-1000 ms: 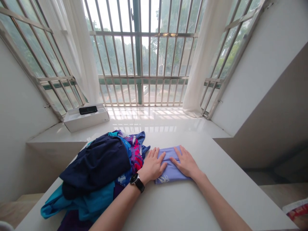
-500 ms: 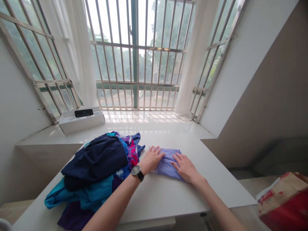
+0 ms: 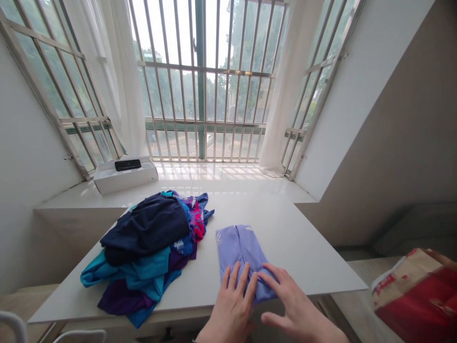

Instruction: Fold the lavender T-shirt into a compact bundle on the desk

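Observation:
A folded lavender garment (image 3: 237, 245) with small white print at its far corners lies near the front edge of the white table. My left hand (image 3: 233, 297) rests palm down on its near part, fingers stretched out and slightly spread. Beside it, my right hand (image 3: 291, 302) touches the garment's near right side with its index finger, thumb held apart. Neither hand grips the cloth. To the left is a loose heap of clothes: a dark navy garment (image 3: 148, 228) on top, a teal one (image 3: 124, 274) and a purple one (image 3: 124, 297) below.
On the window sill at the back left sits a white box (image 3: 126, 178) with a black phone-like device (image 3: 127, 165) on it. A red and tan bag (image 3: 414, 290) stands at the right, beyond the table (image 3: 303, 252). Barred windows and white curtains (image 3: 276, 124) are behind.
The lavender garment has turned so its length runs towards me and sits nearer the front edge. Both hands have drawn back towards me onto its near part.

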`<move>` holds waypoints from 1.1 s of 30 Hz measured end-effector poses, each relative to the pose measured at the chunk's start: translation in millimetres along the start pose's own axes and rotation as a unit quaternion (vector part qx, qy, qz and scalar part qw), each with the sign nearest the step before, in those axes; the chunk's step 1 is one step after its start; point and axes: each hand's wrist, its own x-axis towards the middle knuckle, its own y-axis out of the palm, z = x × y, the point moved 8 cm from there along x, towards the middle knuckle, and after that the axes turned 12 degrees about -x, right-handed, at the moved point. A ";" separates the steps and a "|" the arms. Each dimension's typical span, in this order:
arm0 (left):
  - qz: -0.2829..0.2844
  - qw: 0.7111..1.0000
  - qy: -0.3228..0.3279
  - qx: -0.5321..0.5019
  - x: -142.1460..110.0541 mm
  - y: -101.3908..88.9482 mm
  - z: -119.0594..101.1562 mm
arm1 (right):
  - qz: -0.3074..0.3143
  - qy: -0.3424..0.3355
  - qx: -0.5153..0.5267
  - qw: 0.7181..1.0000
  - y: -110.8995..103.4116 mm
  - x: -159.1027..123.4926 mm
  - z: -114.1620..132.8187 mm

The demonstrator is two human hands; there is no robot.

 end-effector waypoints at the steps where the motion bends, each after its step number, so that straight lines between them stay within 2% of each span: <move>1: -0.016 1.000 0.005 0.016 -0.4 2.5 -1.1 | -0.009 -0.003 -0.007 1.000 6.4 -3.5 0.9; 5: -0.098 0.992 0.051 0.058 -7.5 2.6 -7.1 | -0.104 -0.025 -0.042 0.993 27.1 -14.8 1.7; 8: -0.143 0.985 0.077 0.051 -16.0 -5.5 -12.3 | -0.186 -0.078 -0.034 0.979 31.3 -27.2 6.4; 11: -0.109 0.992 0.070 -0.001 -18.7 -16.7 -18.9 | -0.271 -0.130 0.003 0.954 16.8 -41.5 12.7; 13: -0.065 0.996 0.031 -0.060 -17.3 -29.0 -21.6 | -0.344 -0.128 0.035 0.929 -2.0 -48.0 10.8; 15: -0.029 0.990 -0.014 -0.140 -14.2 -47.4 -23.6 | -0.382 -0.119 0.057 0.915 -16.6 -46.2 7.2; 17: -0.009 0.971 -0.037 -0.234 -7.7 -72.5 -26.3 | -0.344 -0.129 0.078 0.927 -20.5 -32.5 6.2; 19: 0.030 0.950 -0.038 -0.310 4.3 -98.7 -28.3 | -0.258 -0.136 0.126 0.948 -16.8 -13.8 4.9; 21: 0.070 0.926 -0.044 -0.368 22.1 -125.2 -23.6 | -0.157 -0.107 0.209 0.959 -11.2 2.8 -0.2; 23: 0.117 0.898 -0.053 -0.421 44.7 -146.7 -12.8 | -0.072 -0.060 0.296 0.950 -10.0 14.0 -5.2; 25: 0.156 0.865 -0.072 -0.472 70.5 -159.9 5.8 | -0.016 -0.017 0.379 0.925 -16.6 22.5 -8.9; 27: 0.213 0.822 -0.131 -0.511 93.7 -154.5 32.1 | 0.021 0.022 0.454 0.890 -26.1 33.4 -12.8; 29: 0.245 0.805 -0.177 -0.510 115.2 -139.9 61.4 | 0.053 0.060 0.501 0.862 -30.9 48.5 -19.5; 31: 0.210 0.828 -0.217 -0.472 136.8 -125.0 95.4 | 0.071 0.093 0.513 0.851 -28.6 65.2 -32.1; 33: 0.170 0.850 -0.233 -0.440 153.0 -110.5 121.4 | 0.073 0.109 0.474 0.871 -22.3 78.9 -51.0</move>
